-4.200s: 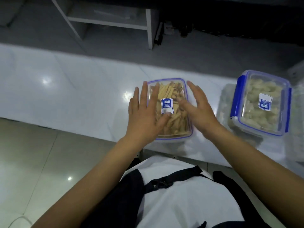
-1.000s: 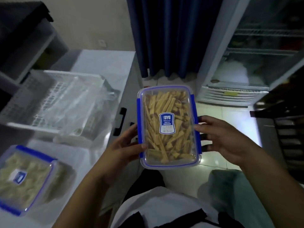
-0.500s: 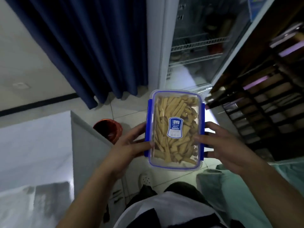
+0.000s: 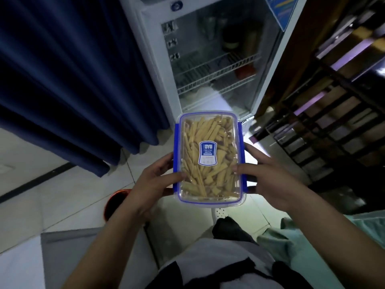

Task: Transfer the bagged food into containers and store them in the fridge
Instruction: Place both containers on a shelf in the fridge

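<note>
while in both hands, container lengthwise toward fridge

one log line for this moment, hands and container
left hand: grips container | right hand: grips container | container of yellow sticks: lid on, carried level | fridge: ahead, wire shelves visible

Clear container — blue rim and clasps, blue label, yellow sticks inside; navy curtain far left — white fridge, orange bucket.
</note>
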`<state>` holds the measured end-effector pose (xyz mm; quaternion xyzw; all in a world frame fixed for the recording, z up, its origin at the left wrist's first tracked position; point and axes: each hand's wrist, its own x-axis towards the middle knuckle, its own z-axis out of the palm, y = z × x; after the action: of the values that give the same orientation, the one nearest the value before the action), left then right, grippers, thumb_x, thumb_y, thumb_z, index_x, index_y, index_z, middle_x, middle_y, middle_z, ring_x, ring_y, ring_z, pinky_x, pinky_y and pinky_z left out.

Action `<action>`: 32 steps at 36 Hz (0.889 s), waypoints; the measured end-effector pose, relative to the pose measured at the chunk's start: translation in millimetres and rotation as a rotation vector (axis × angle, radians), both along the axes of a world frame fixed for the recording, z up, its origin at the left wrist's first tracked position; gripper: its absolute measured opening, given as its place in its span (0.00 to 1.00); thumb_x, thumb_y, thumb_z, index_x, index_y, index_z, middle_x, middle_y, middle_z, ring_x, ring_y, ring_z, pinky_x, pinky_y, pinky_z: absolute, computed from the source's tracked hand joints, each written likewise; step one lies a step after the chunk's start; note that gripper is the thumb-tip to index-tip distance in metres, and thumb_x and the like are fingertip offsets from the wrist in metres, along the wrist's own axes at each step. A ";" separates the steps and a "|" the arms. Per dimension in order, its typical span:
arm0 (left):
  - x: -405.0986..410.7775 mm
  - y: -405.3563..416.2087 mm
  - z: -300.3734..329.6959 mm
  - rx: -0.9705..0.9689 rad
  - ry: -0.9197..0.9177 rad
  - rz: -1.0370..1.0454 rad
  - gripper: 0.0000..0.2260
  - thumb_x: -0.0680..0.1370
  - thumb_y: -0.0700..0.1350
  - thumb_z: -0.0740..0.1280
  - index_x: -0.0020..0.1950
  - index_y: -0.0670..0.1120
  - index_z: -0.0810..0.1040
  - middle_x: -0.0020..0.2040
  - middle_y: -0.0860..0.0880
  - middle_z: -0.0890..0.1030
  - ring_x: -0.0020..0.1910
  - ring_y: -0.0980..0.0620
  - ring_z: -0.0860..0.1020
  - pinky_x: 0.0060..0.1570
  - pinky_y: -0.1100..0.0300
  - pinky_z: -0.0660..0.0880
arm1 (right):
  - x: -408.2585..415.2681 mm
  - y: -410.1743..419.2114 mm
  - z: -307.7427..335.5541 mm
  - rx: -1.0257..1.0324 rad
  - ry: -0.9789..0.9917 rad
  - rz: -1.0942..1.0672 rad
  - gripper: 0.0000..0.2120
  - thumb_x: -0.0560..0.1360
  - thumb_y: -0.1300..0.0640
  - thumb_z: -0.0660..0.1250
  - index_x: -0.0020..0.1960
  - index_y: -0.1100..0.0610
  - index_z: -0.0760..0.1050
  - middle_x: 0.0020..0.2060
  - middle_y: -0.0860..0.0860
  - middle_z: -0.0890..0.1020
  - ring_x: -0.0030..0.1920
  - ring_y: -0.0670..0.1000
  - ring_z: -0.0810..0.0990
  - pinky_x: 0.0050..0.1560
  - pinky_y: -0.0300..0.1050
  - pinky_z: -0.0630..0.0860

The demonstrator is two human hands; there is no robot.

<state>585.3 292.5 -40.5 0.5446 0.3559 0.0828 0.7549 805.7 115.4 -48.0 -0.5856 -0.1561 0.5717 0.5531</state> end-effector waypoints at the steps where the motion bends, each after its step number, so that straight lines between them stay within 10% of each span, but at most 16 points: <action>1: 8.9 6.2 -0.4 0.008 0.012 -0.002 0.27 0.67 0.48 0.78 0.66 0.59 0.79 0.65 0.51 0.82 0.59 0.45 0.83 0.48 0.55 0.82 | 9.0 5.8 -0.7 0.001 0.015 0.008 0.30 0.68 0.56 0.76 0.66 0.34 0.75 0.57 0.51 0.85 0.52 0.56 0.86 0.45 0.50 0.81; 16: 86.7 83.0 3.8 0.065 0.098 -0.147 0.28 0.70 0.63 0.75 0.69 0.63 0.75 0.63 0.52 0.83 0.60 0.50 0.82 0.48 0.56 0.81 | 80.8 59.4 -4.0 -0.019 0.106 -0.063 0.29 0.65 0.60 0.76 0.61 0.37 0.79 0.53 0.53 0.87 0.46 0.58 0.86 0.47 0.58 0.83; 21: 123.2 135.1 13.9 0.125 0.088 0.055 0.05 0.79 0.57 0.68 0.50 0.65 0.83 0.45 0.62 0.84 0.51 0.51 0.81 0.42 0.56 0.80 | 83.5 69.4 -2.4 -0.071 0.173 -0.125 0.23 0.64 0.59 0.73 0.55 0.39 0.82 0.44 0.54 0.86 0.39 0.56 0.85 0.43 0.57 0.82; 28: 156.9 232.8 16.6 0.351 0.064 0.313 0.36 0.76 0.51 0.74 0.79 0.60 0.58 0.77 0.52 0.66 0.68 0.52 0.71 0.66 0.50 0.71 | 73.3 68.7 5.5 -0.120 0.218 -0.229 0.20 0.66 0.58 0.73 0.56 0.42 0.83 0.46 0.56 0.87 0.42 0.58 0.86 0.44 0.56 0.82; 32: 180.0 258.2 13.8 0.363 0.000 0.208 0.30 0.79 0.46 0.71 0.77 0.58 0.61 0.64 0.63 0.75 0.57 0.64 0.75 0.60 0.55 0.70 | 60.2 62.5 7.8 -0.135 0.219 -0.292 0.19 0.64 0.57 0.74 0.55 0.46 0.84 0.46 0.57 0.87 0.44 0.59 0.86 0.45 0.56 0.81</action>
<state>765.3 550.6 -26.7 0.6320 0.3894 0.2229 0.6319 865.9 177.9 -40.2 -0.5720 0.0304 0.5550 0.6032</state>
